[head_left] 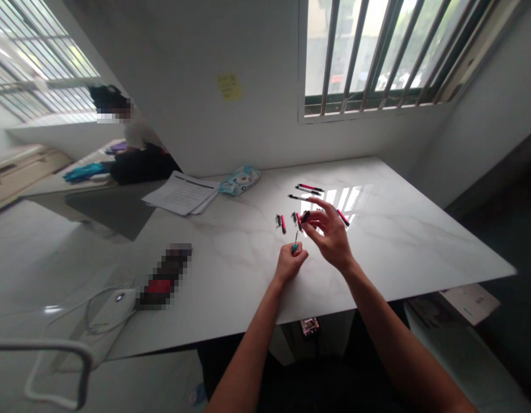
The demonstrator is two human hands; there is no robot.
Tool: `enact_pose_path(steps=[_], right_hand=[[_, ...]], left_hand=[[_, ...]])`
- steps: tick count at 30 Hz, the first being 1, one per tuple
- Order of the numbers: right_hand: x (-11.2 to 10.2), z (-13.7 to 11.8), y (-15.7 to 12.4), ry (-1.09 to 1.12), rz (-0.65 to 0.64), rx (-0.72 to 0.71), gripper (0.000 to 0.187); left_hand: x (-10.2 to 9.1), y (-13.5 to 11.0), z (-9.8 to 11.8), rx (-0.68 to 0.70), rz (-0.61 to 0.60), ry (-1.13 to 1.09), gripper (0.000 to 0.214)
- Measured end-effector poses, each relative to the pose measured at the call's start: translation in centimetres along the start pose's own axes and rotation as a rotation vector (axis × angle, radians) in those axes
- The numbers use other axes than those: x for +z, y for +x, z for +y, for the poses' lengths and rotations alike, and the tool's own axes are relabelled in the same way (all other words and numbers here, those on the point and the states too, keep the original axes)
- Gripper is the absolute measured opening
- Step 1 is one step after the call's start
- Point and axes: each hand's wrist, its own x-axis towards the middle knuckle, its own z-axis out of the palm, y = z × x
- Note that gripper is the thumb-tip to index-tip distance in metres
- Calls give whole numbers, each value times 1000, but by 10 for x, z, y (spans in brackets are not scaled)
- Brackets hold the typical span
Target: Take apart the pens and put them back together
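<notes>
My left hand (pixel 290 263) is closed around a small teal pen part (pixel 295 248), with a thin pointed piece sticking up from it. Above and to the right, my right hand (pixel 331 235) pinches a short black pen piece (pixel 305 216) between thumb and finger; its other fingers are raised. The two pieces are apart. Just beyond my hands lie red and black pen parts (pixel 283 223) and another such group (pixel 297 220), partly covered by my right hand. A red pen part (pixel 343 217) shows behind its knuckles.
Several pens (pixel 311 188) lie farther back on the marbled table (pixel 231 275). To the left are papers (pixel 182 193), a wipes packet (pixel 239 180), a blurred dark object (pixel 166 278) and a white device with a cable (pixel 114 312). A person (pixel 139 143) sits at far left.
</notes>
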Motion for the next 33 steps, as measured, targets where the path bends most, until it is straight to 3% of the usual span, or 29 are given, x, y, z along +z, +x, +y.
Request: enact_pose_path(steps=[3,5,9,11,14,21,33], right_hand=[[-15,-7,6,-51,82,-47,58],[-37,-1,6,-109,127,-53,52],[-98,41,-9,-409,196,82,49],[-125,67,-20,-651,162,152,47],[-149,98,-33,-862,104,203,48],[-142,113,-39,-876,52,189,56],[-129,114,-42,-847,105,192,42]], left_hand=[[-1,-1,0,-12,10,6,38],[-2,-2,0,-18,13,3,38],[-2,-2,-1,-17,19,0,38],[-2,-2,-1,-13,16,11,37],[-1,-1,-1,1,8,37,37],[-3,2,-3,-31,22,48,39],[-5,3,-3,-36,33,60,41]])
